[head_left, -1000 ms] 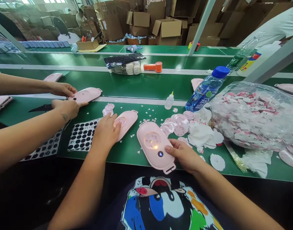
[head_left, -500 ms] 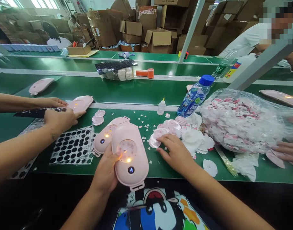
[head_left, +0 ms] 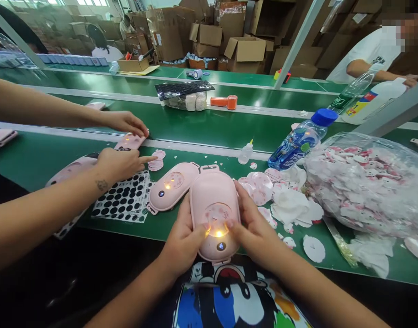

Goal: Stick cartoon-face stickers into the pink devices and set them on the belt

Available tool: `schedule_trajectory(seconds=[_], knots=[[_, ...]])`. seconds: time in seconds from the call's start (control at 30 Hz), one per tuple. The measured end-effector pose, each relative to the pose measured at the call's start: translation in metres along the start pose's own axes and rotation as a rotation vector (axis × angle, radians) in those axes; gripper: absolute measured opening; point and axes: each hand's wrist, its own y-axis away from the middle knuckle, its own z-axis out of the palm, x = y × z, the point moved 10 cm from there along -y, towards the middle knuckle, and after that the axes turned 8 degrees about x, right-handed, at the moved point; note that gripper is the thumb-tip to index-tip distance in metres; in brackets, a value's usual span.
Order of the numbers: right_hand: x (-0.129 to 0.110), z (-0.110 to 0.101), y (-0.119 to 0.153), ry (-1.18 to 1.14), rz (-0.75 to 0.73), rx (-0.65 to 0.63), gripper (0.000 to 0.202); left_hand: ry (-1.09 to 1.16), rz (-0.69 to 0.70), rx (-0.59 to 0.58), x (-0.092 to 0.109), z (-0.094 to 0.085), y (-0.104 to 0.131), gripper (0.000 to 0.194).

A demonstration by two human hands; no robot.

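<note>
A pink oval device (head_left: 214, 191) with a glowing orange light and a small round display is held upright between both hands at the table's near edge. My left hand (head_left: 183, 232) grips its left side, thumb on the round window. On the right side my right hand (head_left: 255, 218) holds it, its thumb also by the window. Just left, a second pink device (head_left: 175, 186) lies lit on the green table (head_left: 229, 118). Round pink discs (head_left: 258, 187) lie beyond my right hand, beside white crumpled sheets (head_left: 287, 205).
A co-worker's hands (head_left: 118, 161) reach in from the left over a sheet of black dots (head_left: 122, 198). At right stand a blue-capped bottle (head_left: 298, 141) and a large bag of printed pieces (head_left: 355, 182). A small dropper bottle (head_left: 245, 152) stands farther back.
My right hand has left the pink discs and taken hold of the device. The device is now more upright and central. The co-worker's hands moved right, and the view shifted left.
</note>
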Motion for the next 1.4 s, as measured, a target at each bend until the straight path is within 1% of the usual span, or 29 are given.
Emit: schedule_trajectory(seconds=[0.07, 0.17, 0.33, 0.4, 0.47, 0.5, 0.53, 0.57, 0.63, 0.67, 0.7, 0.73, 0.77, 0.8, 0.83, 0.87, 0.9, 0.93, 1.03, 1.1, 1.17, 1.2, 1.27, 1.33, 1.4], knots=[[0.001, 0.008, 0.002, -0.047, 0.036, 0.004, 0.075, -0.006, -0.026, 0.006, -0.003, 0.003, 0.003, 0.08], [0.004, 0.013, 0.003, -0.102, 0.046, 0.017, 0.074, -0.031, -0.028, 0.002, -0.006, 0.003, 0.005, 0.082], [0.007, 0.012, 0.009, -0.089, 0.065, 0.022, 0.074, -0.106, -0.021, -0.003, -0.009, -0.001, 0.004, 0.085], [0.006, 0.013, 0.01, -0.05, 0.075, -0.003, 0.076, -0.094, -0.042, -0.005, -0.011, -0.003, 0.004, 0.086], [0.004, 0.015, 0.005, 0.005, 0.057, -0.076, 0.08, -0.055, -0.073, 0.004, -0.014, -0.007, 0.003, 0.087], [0.004, 0.011, -0.003, 0.042, 0.045, -0.082, 0.081, -0.039, -0.082, 0.018, -0.016, -0.011, 0.001, 0.088], [0.005, 0.002, -0.016, 0.081, 0.037, -0.05, 0.08, -0.032, -0.079, 0.038, -0.016, -0.015, 0.0, 0.088], [0.007, -0.012, -0.033, 0.12, 0.037, 0.025, 0.078, -0.034, -0.068, 0.061, -0.015, -0.019, -0.002, 0.088], [0.013, -0.054, -0.074, 0.187, 0.064, 0.28, 0.075, -0.048, -0.043, 0.086, -0.012, -0.023, -0.005, 0.088], [0.016, -0.072, -0.095, 0.22, 0.077, 0.383, 0.079, -0.055, -0.033, 0.084, -0.011, -0.022, -0.006, 0.088], [0.019, -0.087, -0.115, 0.254, 0.091, 0.459, 0.083, -0.061, -0.027, 0.074, -0.009, -0.02, -0.006, 0.088], [0.021, -0.096, -0.133, 0.279, 0.097, 0.492, 0.081, -0.066, -0.025, 0.06, -0.008, -0.018, -0.005, 0.089], [0.02, -0.101, -0.148, 0.299, 0.089, 0.501, 0.075, -0.071, -0.026, 0.047, -0.006, -0.015, -0.004, 0.089], [0.017, -0.104, -0.158, 0.312, 0.068, 0.494, 0.067, -0.08, -0.021, 0.04, -0.004, -0.014, -0.002, 0.089], [0.011, -0.104, -0.162, 0.316, 0.032, 0.473, 0.059, -0.096, -0.012, 0.044, -0.002, -0.015, -0.001, 0.088], [0.003, -0.102, -0.16, 0.312, -0.015, 0.445, 0.053, -0.115, -0.003, 0.058, 0.001, -0.017, 0.001, 0.087], [-0.006, -0.099, -0.151, 0.299, -0.065, 0.411, 0.05, -0.134, 0.004, 0.074, 0.003, -0.021, 0.002, 0.086], [-0.017, -0.097, -0.136, 0.281, -0.117, 0.373, 0.05, -0.151, 0.005, 0.09, 0.005, -0.025, 0.004, 0.085], [-0.048, -0.09, -0.073, 0.244, -0.268, 0.214, 0.045, -0.199, 0.029, 0.105, 0.011, -0.033, 0.008, 0.082], [-0.074, -0.081, -0.027, 0.376, -0.485, 0.066, 0.041, -0.271, 0.095, 0.108, 0.017, -0.033, 0.01, 0.081], [-0.083, -0.073, 0.007, 0.507, -0.565, -0.058, 0.043, -0.354, 0.182, 0.107, 0.025, -0.03, 0.013, 0.08], [-0.084, -0.07, 0.018, 0.563, -0.577, -0.105, 0.043, -0.381, 0.22, 0.096, 0.028, -0.026, 0.014, 0.079], [-0.085, -0.066, 0.032, 0.647, -0.574, -0.154, 0.043, -0.394, 0.272, 0.055, 0.032, -0.017, 0.018, 0.077], [-0.086, -0.064, 0.038, 0.714, -0.572, -0.152, 0.043, -0.379, 0.287, 0.019, 0.034, -0.009, 0.021, 0.076], [-0.087, -0.064, 0.042, 0.76, -0.582, -0.131, 0.044, -0.367, 0.284, 0.0, 0.034, -0.006, 0.023, 0.075]])
